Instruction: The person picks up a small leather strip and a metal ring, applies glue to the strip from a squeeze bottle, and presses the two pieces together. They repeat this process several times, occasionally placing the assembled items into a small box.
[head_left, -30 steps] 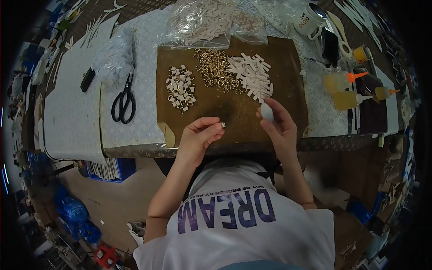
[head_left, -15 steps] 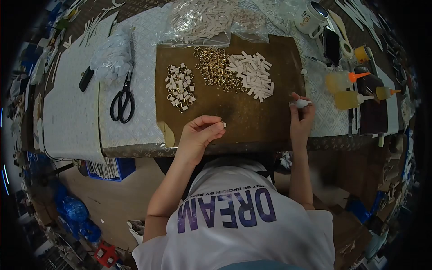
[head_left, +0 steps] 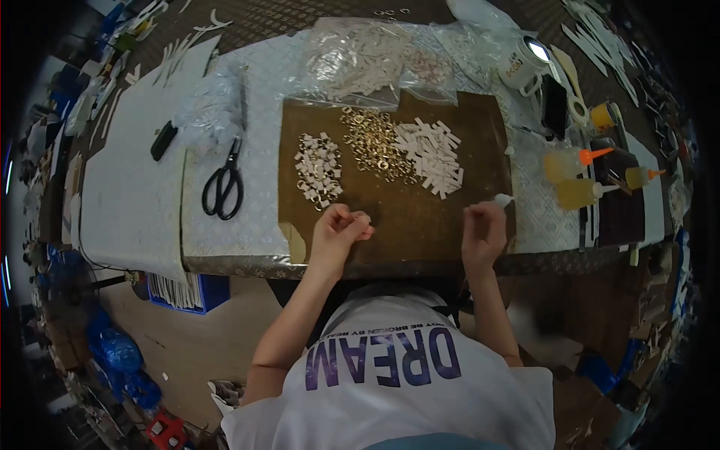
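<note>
My left hand (head_left: 341, 234) is closed in a pinch on a small white tab (head_left: 364, 218), mostly hidden by the fingertips. It is just below a pile of gold rings with white tabs (head_left: 319, 169) on the brown mat (head_left: 420, 229). My right hand (head_left: 484, 234) is over the mat's right side, fingers loosely curled and apart, with nothing visible in them. Just beyond its fingers is a small white nozzle-tipped object (head_left: 502, 200). Farther back lie loose gold rings (head_left: 375, 142) and a heap of white strips (head_left: 435, 154).
Black scissors (head_left: 223, 187) and a clear plastic bag (head_left: 210, 112) lie left of the mat. Bags of white pieces (head_left: 356, 60) lie behind. To the right are yellow liquid bottles (head_left: 576, 193), a mug (head_left: 521, 67) and a phone (head_left: 555, 107).
My right hand has let go of the small white nozzle-tipped object and moved left. My left hand keeps its pinch, its fingers now covering more of the tab. The whole view has shifted.
</note>
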Tool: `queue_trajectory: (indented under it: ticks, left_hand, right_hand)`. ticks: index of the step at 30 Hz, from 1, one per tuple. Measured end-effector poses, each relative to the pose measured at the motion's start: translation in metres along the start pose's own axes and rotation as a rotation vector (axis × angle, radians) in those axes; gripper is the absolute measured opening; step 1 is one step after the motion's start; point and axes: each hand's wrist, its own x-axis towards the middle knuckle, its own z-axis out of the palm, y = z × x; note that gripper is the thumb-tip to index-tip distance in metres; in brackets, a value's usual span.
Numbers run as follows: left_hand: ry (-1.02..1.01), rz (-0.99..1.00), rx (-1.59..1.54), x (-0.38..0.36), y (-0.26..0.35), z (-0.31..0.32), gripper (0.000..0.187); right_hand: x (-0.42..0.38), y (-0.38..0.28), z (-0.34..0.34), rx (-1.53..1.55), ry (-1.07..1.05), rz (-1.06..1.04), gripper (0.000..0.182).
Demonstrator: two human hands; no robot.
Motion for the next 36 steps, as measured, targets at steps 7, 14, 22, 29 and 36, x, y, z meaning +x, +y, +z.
queue_trajectory:
  ticks: [7, 14, 22, 29, 36]
  left_hand:
    - [-0.095, 0.132, 0.024, -0.002, -0.013, -0.005, 0.026]
    - [-0.131, 0.152, 0.001, -0.004, -0.013, -0.007, 0.025]
    - [-0.167, 0.159, 0.023, -0.005, -0.012, -0.011, 0.029]
    - [-0.104, 0.106, 0.041, -0.009, -0.002, -0.007, 0.033]
    - [-0.079, 0.135, 0.038, -0.005, -0.006, -0.005, 0.037]
  right_hand:
    - [0.038, -0.035, 0.067, -0.028, -0.295, 0.228, 0.015]
    - [0.051, -0.022, 0.077, -0.21, -0.383, 0.174, 0.013]
    - [0.043, -0.027, 0.068, -0.078, -0.229, 0.119, 0.016]
    - [0.006, -0.038, 0.06, 0.165, -0.218, 0.167, 0.008]
    - [0.007, -0.043, 0.052, 0.146, -0.304, 0.33, 0.01]
